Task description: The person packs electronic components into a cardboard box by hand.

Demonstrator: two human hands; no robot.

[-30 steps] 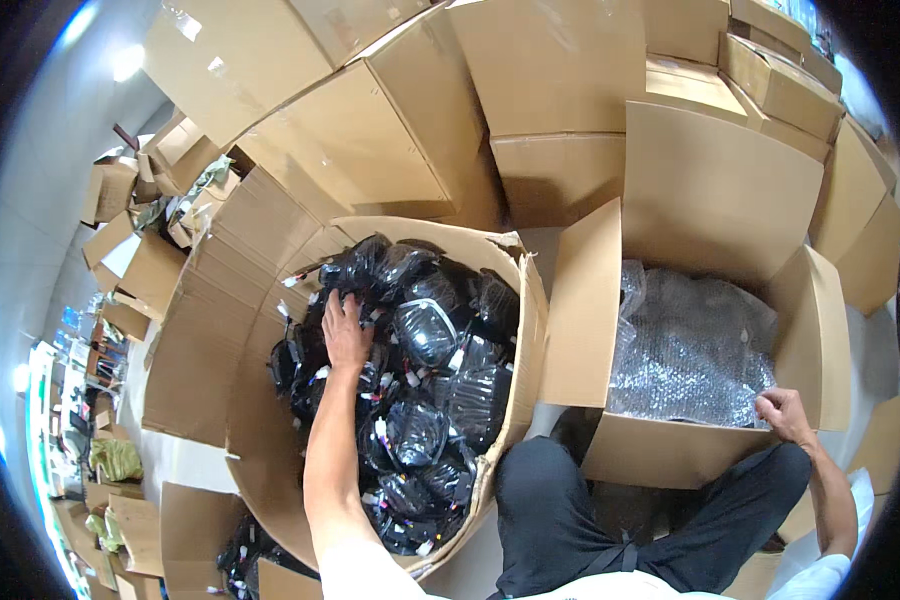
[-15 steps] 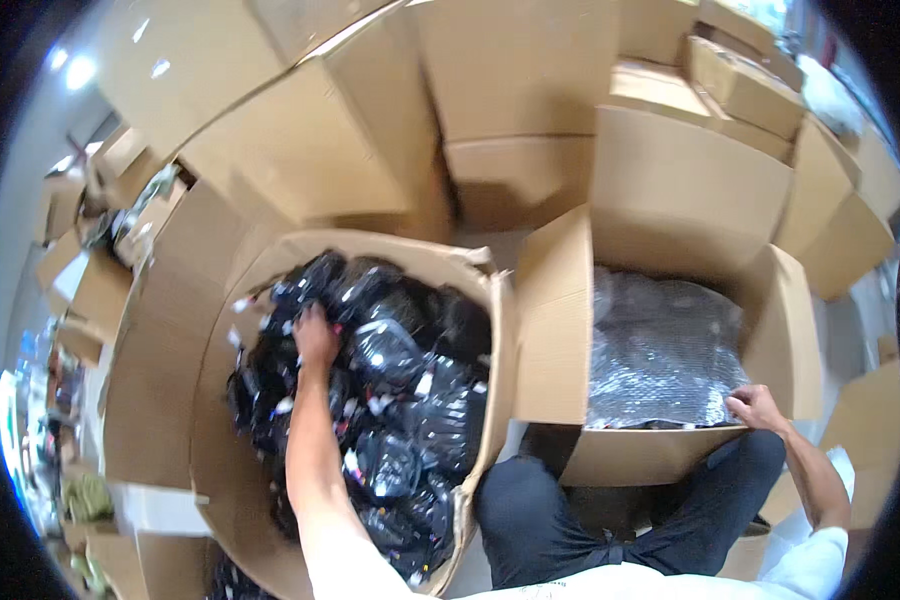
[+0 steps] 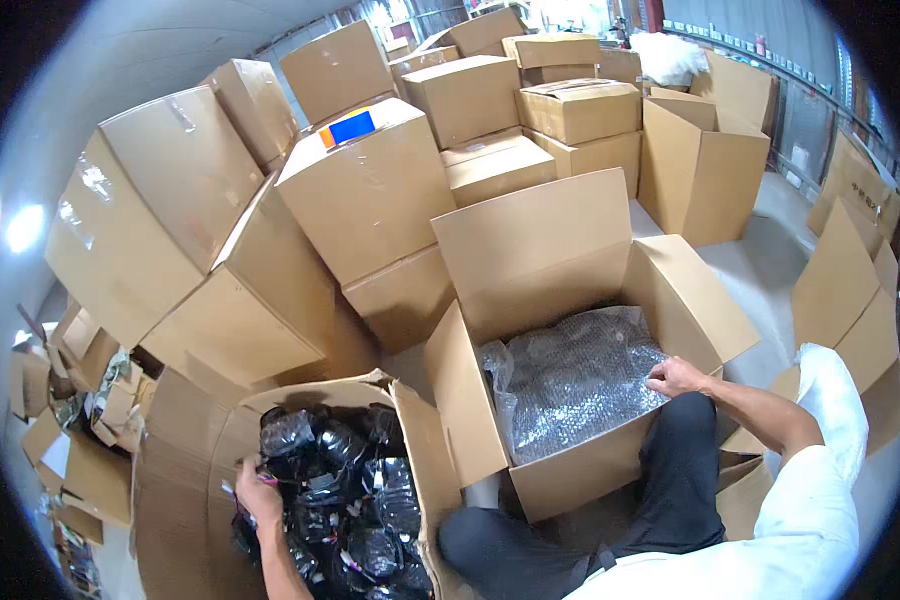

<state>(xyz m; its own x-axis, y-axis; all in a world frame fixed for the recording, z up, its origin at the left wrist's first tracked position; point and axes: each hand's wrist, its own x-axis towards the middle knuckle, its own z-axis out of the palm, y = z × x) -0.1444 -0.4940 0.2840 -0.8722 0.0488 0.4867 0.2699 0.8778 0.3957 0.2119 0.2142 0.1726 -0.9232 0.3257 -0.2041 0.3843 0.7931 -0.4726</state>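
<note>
Many black plastic-wrapped bundles (image 3: 332,485) with small white tags fill the open cardboard box (image 3: 422,490) at my lower left. My left hand (image 3: 258,490) reaches in at the pile's left edge, beside the box wall. Its fingers are curled and slightly blurred; a small pink bit shows by them, and what they grip is unclear. In front of me another open carton (image 3: 580,482) holds a sheet of clear bubble wrap (image 3: 580,385), which covers whatever lies beneath. At its right edge my right hand (image 3: 678,377) is closed, pinching the wrap.
Tall stacked cartons (image 3: 370,190) stand behind both boxes. An open, upright carton (image 3: 700,165) is at the far right, with a white plastic bag (image 3: 830,410) near my right arm. Flattened cardboard (image 3: 850,310) leans at the right. My knees (image 3: 685,450) flank the carton's near side.
The view has tilted up and swung, so more stacked cartons show. My left hand has moved from over the bundles to the pile's left edge. My right hand stays at the bubble wrap's edge.
</note>
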